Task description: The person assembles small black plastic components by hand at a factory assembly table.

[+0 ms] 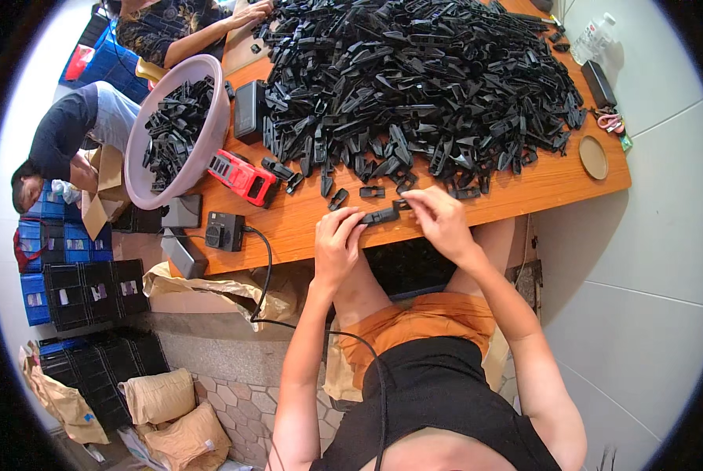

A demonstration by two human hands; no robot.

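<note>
At the near edge of the wooden table, my left hand (337, 242) is closed, its fingertips gripping one end of a black plastic part (380, 216). My right hand (443, 224) pinches a small black plastic piece (402, 204) at the part's other end. The two pieces look to be touching, though the fingers partly hide where they meet. Just beyond my hands lie loose black parts, among them a short clip-like one (372, 191) and another (337, 198) to its left. Behind them rises a large heap of similar black plastic parts (414, 86).
Left on the table (289, 243) are a pink basin (224, 110) of black parts, a red-and-black device (244, 179) and a small black cabled box (225, 232). A round tan lid (593, 158) lies right. Two other people are at left, one bending over a cardboard box (110, 188).
</note>
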